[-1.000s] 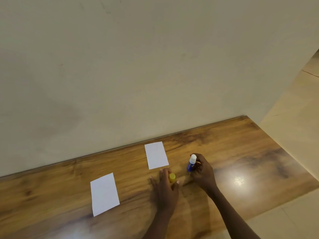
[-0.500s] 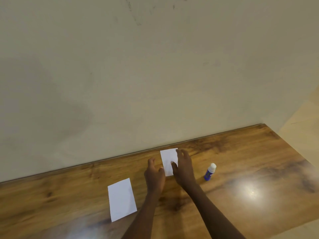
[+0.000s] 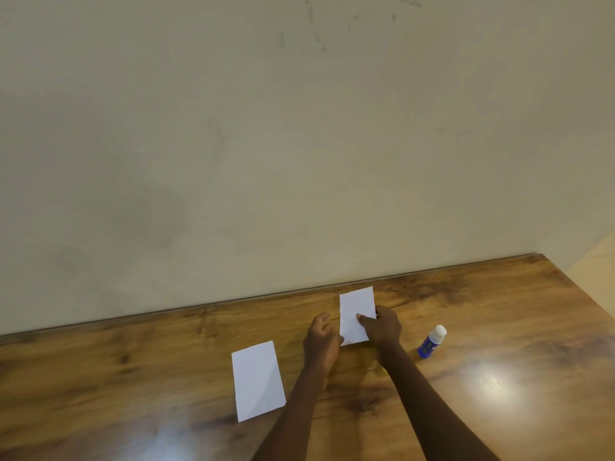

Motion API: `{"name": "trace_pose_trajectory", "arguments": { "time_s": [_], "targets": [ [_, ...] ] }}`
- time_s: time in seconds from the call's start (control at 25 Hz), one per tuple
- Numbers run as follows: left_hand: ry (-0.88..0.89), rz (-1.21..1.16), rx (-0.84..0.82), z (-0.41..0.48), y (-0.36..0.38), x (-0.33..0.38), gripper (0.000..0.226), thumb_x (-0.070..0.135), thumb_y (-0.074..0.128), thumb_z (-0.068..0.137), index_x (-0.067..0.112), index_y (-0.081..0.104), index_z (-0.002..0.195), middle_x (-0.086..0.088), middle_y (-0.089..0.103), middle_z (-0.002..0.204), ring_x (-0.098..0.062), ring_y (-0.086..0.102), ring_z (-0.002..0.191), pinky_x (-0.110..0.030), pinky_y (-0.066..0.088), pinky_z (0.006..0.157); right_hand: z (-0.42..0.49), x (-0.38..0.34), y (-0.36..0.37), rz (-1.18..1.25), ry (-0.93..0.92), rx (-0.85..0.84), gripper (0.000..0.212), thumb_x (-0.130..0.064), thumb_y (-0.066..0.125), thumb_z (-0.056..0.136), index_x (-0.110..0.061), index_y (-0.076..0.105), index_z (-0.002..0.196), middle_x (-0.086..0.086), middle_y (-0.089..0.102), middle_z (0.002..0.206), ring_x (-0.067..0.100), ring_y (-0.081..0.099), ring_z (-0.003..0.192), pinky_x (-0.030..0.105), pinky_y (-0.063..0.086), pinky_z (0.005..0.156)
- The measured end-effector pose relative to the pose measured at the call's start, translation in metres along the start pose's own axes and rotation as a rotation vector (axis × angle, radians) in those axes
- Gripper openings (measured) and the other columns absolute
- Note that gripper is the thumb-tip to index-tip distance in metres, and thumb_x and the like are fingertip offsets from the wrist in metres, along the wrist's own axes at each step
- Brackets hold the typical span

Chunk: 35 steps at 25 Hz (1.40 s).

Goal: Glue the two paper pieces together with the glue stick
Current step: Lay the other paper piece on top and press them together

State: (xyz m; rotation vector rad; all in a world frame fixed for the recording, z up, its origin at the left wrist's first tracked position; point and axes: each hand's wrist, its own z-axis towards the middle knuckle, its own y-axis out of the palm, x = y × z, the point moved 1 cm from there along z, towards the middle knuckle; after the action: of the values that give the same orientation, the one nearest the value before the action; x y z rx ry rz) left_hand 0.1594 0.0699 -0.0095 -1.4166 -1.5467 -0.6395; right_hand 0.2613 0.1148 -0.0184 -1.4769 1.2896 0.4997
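Note:
My right hand pinches a white paper piece near its lower right and holds it raised off the table, close to the wall. My left hand is curled just left of it, thumb at the paper's lower left corner; I cannot tell whether it grips. A second white paper piece lies flat to the left of my left forearm. The glue stick, blue with a white top, stands on the table to the right of my right hand, apart from it.
The wooden table runs along a plain wall. Its right edge drops to a pale floor. A bright light reflection sits on the wood right of my right forearm.
My right hand let go of the glue stick and took the far paper, now lifted off the table. My left hand moved up beside it. The yellow cap is out of sight.

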Motion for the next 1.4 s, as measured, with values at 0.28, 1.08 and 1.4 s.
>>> {"name": "trace_pose_trajectory", "arguments": {
  "time_s": [0.28,1.08,1.4],
  "targets": [
    [0.346,0.456,0.433,-0.04,-0.142,-0.066,0.029,-0.004,0.051,0.083,0.003,0.06,0.11,-0.015,0.067,0.112,-0.027,0.063,0.1,-0.024,0.043,0.082,-0.043,0.007,0.006,0.129,-0.166,-0.128,0.024,-0.014,0.048,0.091,0.009,0.057,0.091,0.029,0.061,0.098,0.04,0.055,0.083,0.038,0.04,0.07],
    [0.461,0.861,0.329,-0.035,-0.162,-0.122,0.05,0.027,0.029,0.092,0.021,0.021,0.141,0.0,0.02,0.153,-0.019,0.006,0.144,-0.039,-0.018,0.109,-0.12,0.018,0.119,-0.21,-0.261,-0.177,0.018,-0.017,0.06,0.083,0.001,0.06,0.085,0.019,0.066,0.092,0.022,0.055,0.073,0.024,0.036,0.056],
    [0.406,0.876,0.302,-0.035,-0.162,-0.121,0.054,0.032,0.014,0.089,0.023,0.019,0.142,0.001,0.019,0.154,-0.016,0.007,0.144,-0.037,-0.018,0.11,-0.113,0.016,0.118,-0.276,-0.288,-0.239,0.022,-0.017,0.057,0.086,0.0,0.059,0.1,0.018,0.064,0.106,0.02,0.054,0.082,0.03,0.043,0.07]
  ]
}}
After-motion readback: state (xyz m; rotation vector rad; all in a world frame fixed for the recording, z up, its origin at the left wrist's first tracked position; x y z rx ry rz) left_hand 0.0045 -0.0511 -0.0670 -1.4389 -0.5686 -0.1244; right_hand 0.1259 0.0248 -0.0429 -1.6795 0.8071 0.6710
